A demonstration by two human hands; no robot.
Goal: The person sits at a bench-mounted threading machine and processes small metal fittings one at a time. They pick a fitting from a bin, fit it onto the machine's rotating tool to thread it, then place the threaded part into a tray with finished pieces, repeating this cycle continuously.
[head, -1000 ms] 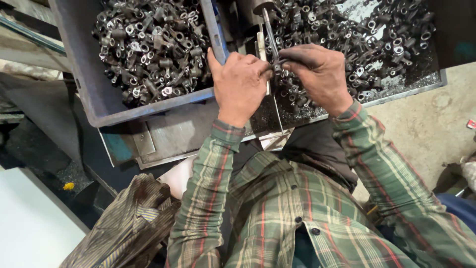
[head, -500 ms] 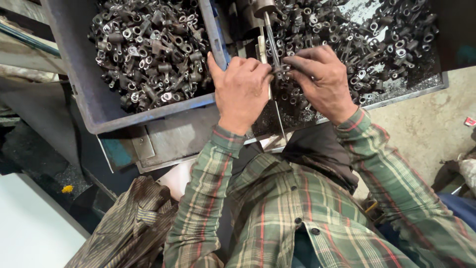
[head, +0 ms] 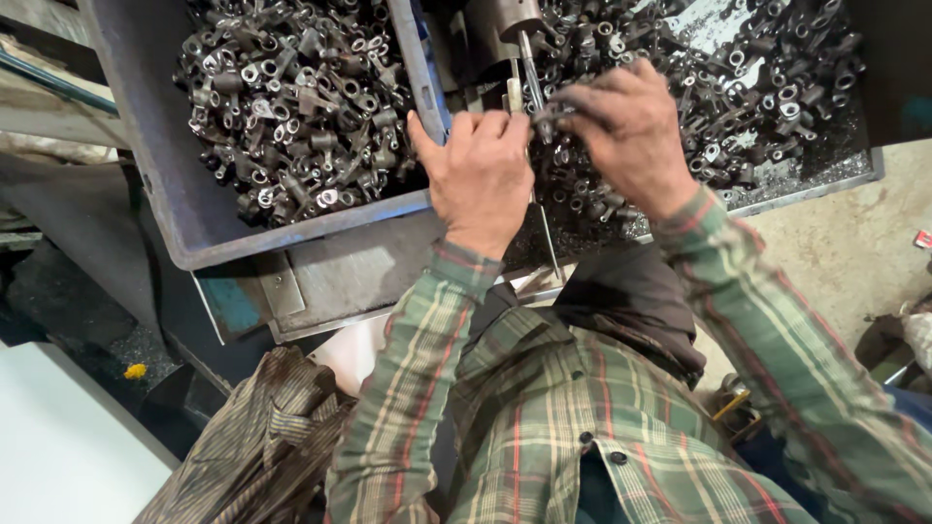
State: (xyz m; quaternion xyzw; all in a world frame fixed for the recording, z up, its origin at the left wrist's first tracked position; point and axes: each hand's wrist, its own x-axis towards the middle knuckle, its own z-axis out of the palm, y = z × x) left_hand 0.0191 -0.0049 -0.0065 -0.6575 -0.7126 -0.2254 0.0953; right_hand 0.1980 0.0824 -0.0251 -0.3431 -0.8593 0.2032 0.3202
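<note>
My left hand (head: 482, 175) is closed around something at the base of a thin metal rod (head: 532, 80) that hangs from a dark cylindrical machine head (head: 495, 27); what it grips is hidden by the fingers. My right hand (head: 631, 131), dark with grime, pinches a small dark metal part (head: 551, 109) right beside the rod, fingertips nearly touching my left hand. Both hands hover between a grey plastic crate (head: 184, 209) on the left and a flat tray (head: 806, 189) on the right, each heaped with several small metal fittings (head: 291, 97).
A grey metal machine table (head: 340, 281) with a bracket lies under the crate. A striped cloth (head: 262, 437) lies at lower left beside a white surface (head: 58, 456). Concrete floor (head: 845, 252) shows at right. My plaid sleeves fill the lower frame.
Both hands have stayed at the rod; the right hand's fingers have shifted slightly closer to the left hand. The camera view has tilted a little.
</note>
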